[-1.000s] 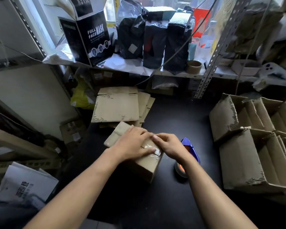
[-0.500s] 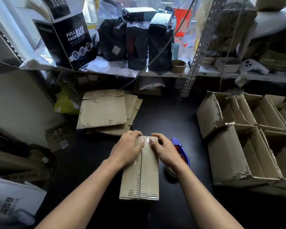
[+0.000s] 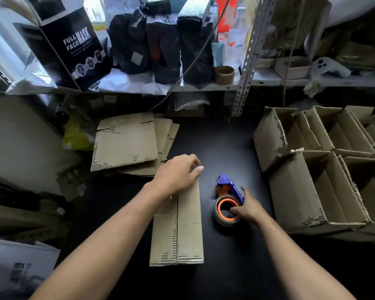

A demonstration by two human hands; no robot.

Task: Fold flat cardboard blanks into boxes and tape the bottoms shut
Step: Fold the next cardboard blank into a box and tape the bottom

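Left hand [image 3: 178,177] cups the far end of the folded box [image 3: 178,226] mid-table, right hand [image 3: 250,207] closing fingers around the tape dispenser [image 3: 227,202] beside it — lift sloppily and those bottom flaps could spring apart, untaped.

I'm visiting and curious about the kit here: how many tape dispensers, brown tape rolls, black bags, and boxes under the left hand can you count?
tape dispenser: 1
brown tape roll: 1
black bags: 3
box under the left hand: 1
Total: 6
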